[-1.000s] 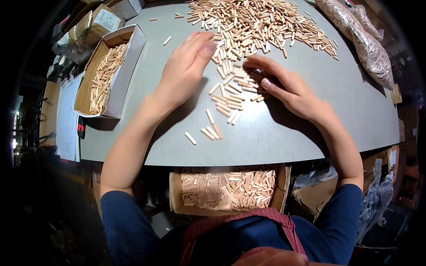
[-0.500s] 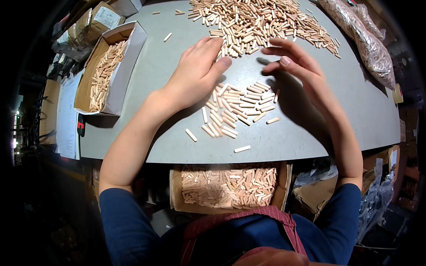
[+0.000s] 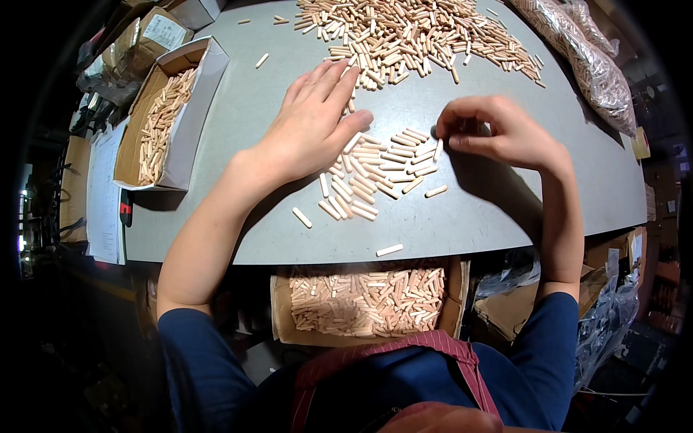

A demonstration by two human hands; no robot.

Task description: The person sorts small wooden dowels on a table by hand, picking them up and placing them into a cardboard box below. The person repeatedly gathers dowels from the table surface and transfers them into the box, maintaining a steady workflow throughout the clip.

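Note:
Small pale wooden dowels with rounded ends lie in a loose patch [image 3: 379,169] on the grey table. My left hand [image 3: 310,119] rests palm down at the patch's upper left, fingers stretched out toward a larger dowel heap [image 3: 404,36] and thumb apart. Some dowels are hidden beneath it. At the patch's right edge, my right hand [image 3: 498,130] is curled, with thumb and fingertips brought together at the upper end of a single dowel [image 3: 438,151]. Two stray dowels, one at the lower left [image 3: 302,217] and one near the table's front edge [image 3: 390,250], lie apart from the patch.
A white-sided cardboard box [image 3: 198,108] of dowels stands at the left, beside papers [image 3: 106,195]. Below the table edge sits an open carton [image 3: 281,310] of dowels. A clear plastic bag [image 3: 603,86] filled with dowels lies at the far right.
My right hand has come down from beside the heap to the patch's right edge, and its fingers have curled inward. My left hand stays nearly in place, its fingers spread slightly more.

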